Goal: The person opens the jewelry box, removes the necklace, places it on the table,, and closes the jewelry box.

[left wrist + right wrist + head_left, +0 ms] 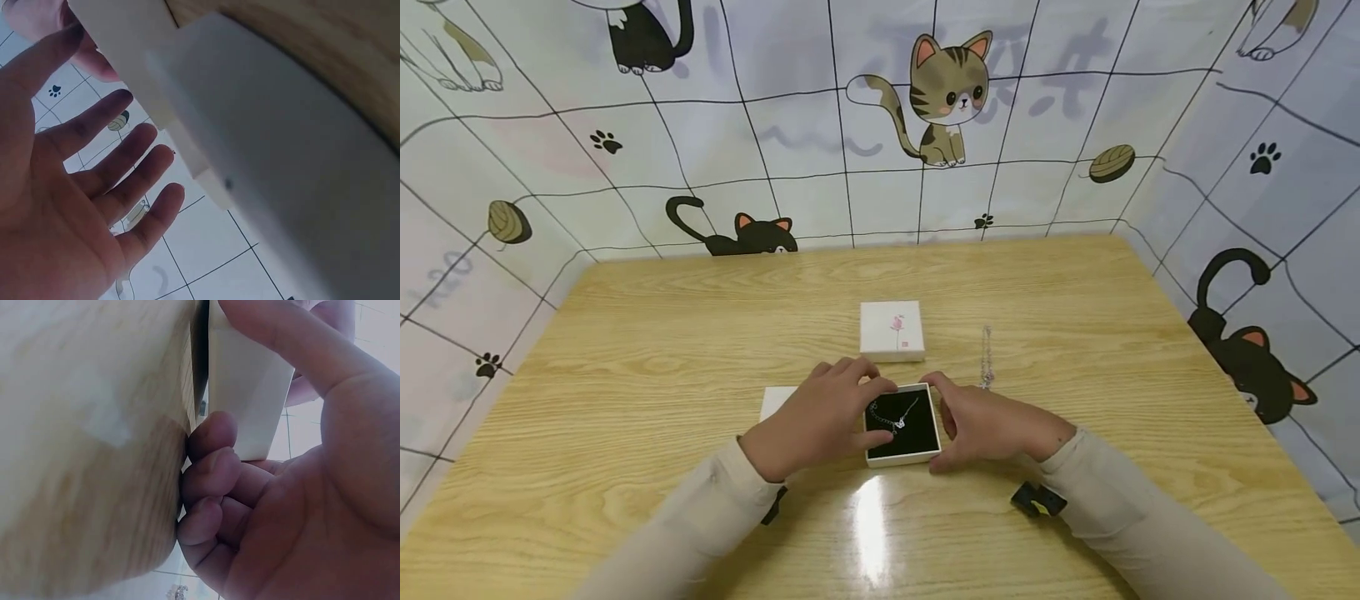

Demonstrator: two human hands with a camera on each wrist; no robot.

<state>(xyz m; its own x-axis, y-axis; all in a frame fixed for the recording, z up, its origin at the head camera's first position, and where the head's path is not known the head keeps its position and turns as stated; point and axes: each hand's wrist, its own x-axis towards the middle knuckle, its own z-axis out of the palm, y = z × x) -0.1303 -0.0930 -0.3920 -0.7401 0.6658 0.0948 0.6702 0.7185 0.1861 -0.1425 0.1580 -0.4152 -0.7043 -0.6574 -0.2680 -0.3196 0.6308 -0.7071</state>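
Around a white box with, apparently, 1 necklace are 2 hands.

A square white box is held open side up, on or just above the surface. It is lined with a black pad, across which a fine silvery chain is draped in a loose curve; a small pendant is borne at the bend.
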